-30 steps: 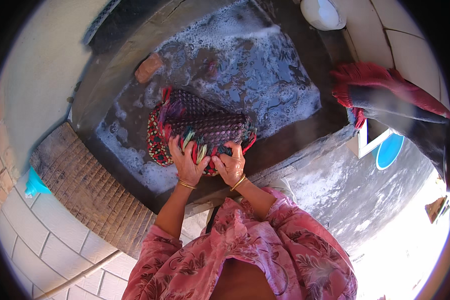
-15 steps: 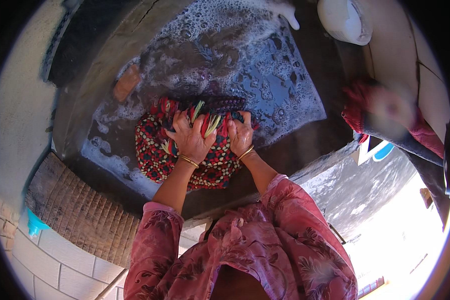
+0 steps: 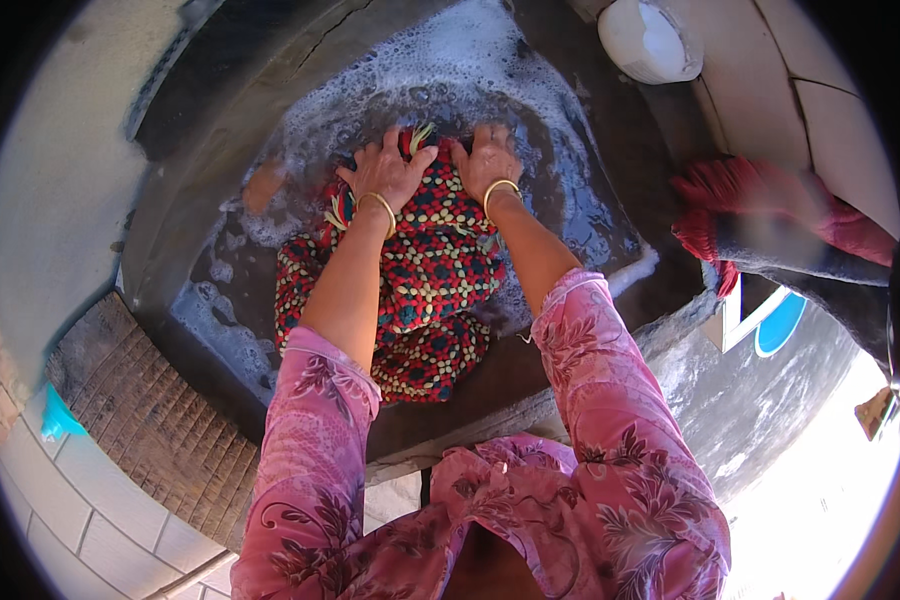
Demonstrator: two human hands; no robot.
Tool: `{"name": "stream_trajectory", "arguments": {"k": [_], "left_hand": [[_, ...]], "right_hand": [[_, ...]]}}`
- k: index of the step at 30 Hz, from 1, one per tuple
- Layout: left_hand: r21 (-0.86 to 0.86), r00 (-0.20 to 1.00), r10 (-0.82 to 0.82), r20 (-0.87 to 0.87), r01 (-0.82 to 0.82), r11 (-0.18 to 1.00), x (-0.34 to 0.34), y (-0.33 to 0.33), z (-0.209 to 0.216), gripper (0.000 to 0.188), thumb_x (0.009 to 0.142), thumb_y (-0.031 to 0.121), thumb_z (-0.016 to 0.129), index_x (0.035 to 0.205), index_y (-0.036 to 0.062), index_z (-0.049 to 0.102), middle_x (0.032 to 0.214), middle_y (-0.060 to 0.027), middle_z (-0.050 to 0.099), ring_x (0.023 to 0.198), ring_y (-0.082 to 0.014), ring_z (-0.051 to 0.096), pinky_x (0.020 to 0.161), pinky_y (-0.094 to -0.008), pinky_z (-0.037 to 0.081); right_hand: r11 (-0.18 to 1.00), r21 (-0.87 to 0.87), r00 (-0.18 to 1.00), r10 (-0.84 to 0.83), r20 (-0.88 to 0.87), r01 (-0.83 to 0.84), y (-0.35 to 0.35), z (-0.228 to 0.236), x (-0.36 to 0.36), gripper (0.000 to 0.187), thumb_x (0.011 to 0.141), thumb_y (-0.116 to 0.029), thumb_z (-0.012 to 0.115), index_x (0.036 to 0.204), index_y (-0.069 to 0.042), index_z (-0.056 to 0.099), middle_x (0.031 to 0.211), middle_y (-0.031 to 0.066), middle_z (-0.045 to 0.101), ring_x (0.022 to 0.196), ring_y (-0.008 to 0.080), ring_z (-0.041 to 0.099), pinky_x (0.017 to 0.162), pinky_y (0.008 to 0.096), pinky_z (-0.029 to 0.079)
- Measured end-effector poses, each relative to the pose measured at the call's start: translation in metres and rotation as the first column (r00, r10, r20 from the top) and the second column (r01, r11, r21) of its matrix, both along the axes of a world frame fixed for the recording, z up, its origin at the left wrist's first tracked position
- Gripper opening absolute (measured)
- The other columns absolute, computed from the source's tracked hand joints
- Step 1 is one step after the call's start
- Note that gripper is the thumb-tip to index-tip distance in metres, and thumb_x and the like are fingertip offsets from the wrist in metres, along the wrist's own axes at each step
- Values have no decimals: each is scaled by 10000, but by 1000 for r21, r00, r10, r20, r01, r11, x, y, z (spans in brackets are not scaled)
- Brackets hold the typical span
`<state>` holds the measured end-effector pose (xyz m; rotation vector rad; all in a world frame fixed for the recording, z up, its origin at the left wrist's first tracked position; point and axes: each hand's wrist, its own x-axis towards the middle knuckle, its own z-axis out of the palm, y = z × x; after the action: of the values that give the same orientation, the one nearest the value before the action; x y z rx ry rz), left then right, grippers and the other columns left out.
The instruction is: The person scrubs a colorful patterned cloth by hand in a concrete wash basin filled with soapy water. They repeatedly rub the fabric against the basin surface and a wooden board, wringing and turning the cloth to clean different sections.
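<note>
A thick red, black and cream patterned cloth (image 3: pixel 425 275) with tassels lies bunched in soapy water. Its near end is folded toward me, while the far end reaches into the suds. My left hand (image 3: pixel 388 178) presses on the far left part, fingers spread, beside a pale tassel. On the far right part rests my right hand (image 3: pixel 490 162), its fingers stretched forward at the water's edge. Both palms push down on the cloth, and neither hand is closed round it. Foamy water (image 3: pixel 430 75) spreads beyond my fingertips.
A dark stone basin (image 3: pixel 185 215) holds the water. An orange-brown bar (image 3: pixel 263 187) lies at its left side. Beyond the right rim are a white plastic container (image 3: pixel 650 42) and a red and grey fringed cloth (image 3: pixel 785 215). A ridged brown slab (image 3: pixel 155 410) stands at the near left.
Both hands have pushed away from me with my arms stretching out, and the bunched cloth has spread lengthwise. My fingers have loosened from the bunched folds. The foam has shifted.
</note>
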<state>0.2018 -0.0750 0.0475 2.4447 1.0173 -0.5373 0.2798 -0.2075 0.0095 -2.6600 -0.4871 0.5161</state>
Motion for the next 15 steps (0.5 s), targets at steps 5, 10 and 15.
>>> {"name": "stream_trajectory", "arguments": {"k": [5,10,15], "left_hand": [[-515,989,-146,-38,106,851,6,57,30,711,820,665,487,1230,95,604,1271,-137,573,1228,-307,486,1043,-362,335],[-442,965,-245,89,259,859,-69,52,44,623,850,574,513,1218,76,582,1188,-148,605,1140,-326,536,974,-391,374],[-51,827,-220,518,286,957,-191,-27,106,665,728,572,665,1113,32,607,1158,-220,505,1079,-393,470,947,-444,362]], "right_hand": [[989,49,866,144,-479,-138,-26,3,-11,607,911,-523,395,1115,-2,630,1188,251,556,1159,400,456,1009,431,363],[875,449,974,221,-42,-179,-54,79,-104,383,796,-214,642,1074,46,608,1165,232,528,1122,422,439,952,452,401],[835,539,988,152,-41,-107,-103,149,-172,510,735,-323,739,1132,-45,578,1273,196,438,1217,487,327,978,528,362]]}}
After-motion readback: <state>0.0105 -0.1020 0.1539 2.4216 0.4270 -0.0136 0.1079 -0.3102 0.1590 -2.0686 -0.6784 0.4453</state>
